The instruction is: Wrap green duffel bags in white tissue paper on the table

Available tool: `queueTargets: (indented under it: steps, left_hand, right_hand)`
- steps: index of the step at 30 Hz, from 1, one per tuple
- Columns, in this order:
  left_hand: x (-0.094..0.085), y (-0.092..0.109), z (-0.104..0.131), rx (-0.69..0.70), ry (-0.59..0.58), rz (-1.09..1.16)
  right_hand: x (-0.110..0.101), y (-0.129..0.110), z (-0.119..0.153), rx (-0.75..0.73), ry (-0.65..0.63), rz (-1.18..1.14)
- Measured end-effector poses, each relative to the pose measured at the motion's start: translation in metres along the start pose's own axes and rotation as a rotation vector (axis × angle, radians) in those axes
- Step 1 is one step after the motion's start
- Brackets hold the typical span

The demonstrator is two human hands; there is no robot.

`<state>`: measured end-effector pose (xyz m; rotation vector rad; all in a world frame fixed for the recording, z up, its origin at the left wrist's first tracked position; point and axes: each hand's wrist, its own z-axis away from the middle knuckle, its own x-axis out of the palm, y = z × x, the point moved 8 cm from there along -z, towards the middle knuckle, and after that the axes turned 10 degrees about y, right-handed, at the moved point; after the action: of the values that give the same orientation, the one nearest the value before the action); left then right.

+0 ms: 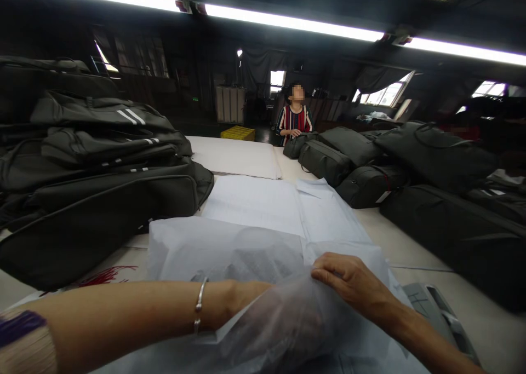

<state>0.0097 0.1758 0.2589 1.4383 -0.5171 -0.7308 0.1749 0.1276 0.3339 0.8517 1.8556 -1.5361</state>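
Note:
In front of me lies a translucent plastic bag [263,253], wrinkled and whitish. My left hand [283,311] is inside it, showing only as a blurred shape through the film, so its fingers cannot be made out. A silver bangle [199,304] sits on that wrist. My right hand [347,278] pinches the plastic bag's edge from outside, thumb and fingers closed on it. Beneath and beyond the bag are flat white sheets [255,201]. Something grey is faintly visible under the film; its kind is unclear.
Dark bags are piled at left [107,199] and more dark bags at right [447,231]. Red threads [102,275] lie near the left pile. A grey device [439,314] rests by my right forearm. At the table's far end stands a person [295,119], beside a yellow crate [237,133].

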Motion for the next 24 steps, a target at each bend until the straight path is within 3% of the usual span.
queueTargets:
  steps: [2, 4, 7, 8, 10, 11, 13, 15, 18, 21, 24]
  left_hand:
    - [0.011, 0.005, 0.004, -0.044, -0.232, 0.011]
    - [0.018, 0.02, 0.007, 0.04, -0.453, 0.014]
    - [0.017, 0.053, 0.019, 0.414, -0.733, -0.104]
    - [0.012, 0.061, 0.025, 0.543, -0.776, -0.193]
    - [-0.002, 0.072, 0.032, 0.68, -0.752, -0.407]
    - [-0.01, 0.077, 0.033, 0.681, -0.7, -0.502]
    - [-0.031, 0.088, 0.034, 0.522, -0.534, -0.597]
    - [-0.049, 0.093, 0.041, 0.253, -0.395, -0.578]
    - [-0.06, 0.088, 0.064, -0.064, -0.308, -0.654]
    - [-0.07, 0.076, 0.075, -0.184, -0.201, -0.822]
    - [-0.082, 0.06, 0.069, -0.238, -0.127, -0.77]
  right_hand:
    - [0.004, 0.005, -0.004, 0.032, 0.001, 0.007]
    - [0.006, 0.012, -0.007, 0.082, 0.004, 0.018]
    - [0.008, 0.026, -0.009, 0.166, -0.003, 0.02]
    - [0.01, 0.03, -0.009, 0.191, -0.009, 0.017]
    - [0.012, 0.04, -0.008, 0.227, -0.021, 0.006]
    - [0.013, 0.043, -0.008, 0.238, -0.024, -0.002]
    - [0.014, 0.048, -0.008, 0.256, -0.025, -0.018]
    - [0.015, 0.049, -0.009, 0.272, -0.03, -0.044]
    - [0.016, 0.048, -0.01, 0.301, -0.052, -0.085]
    - [0.016, 0.047, -0.011, 0.331, -0.058, -0.11]
    - [0.016, 0.048, -0.012, 0.345, -0.051, -0.133]
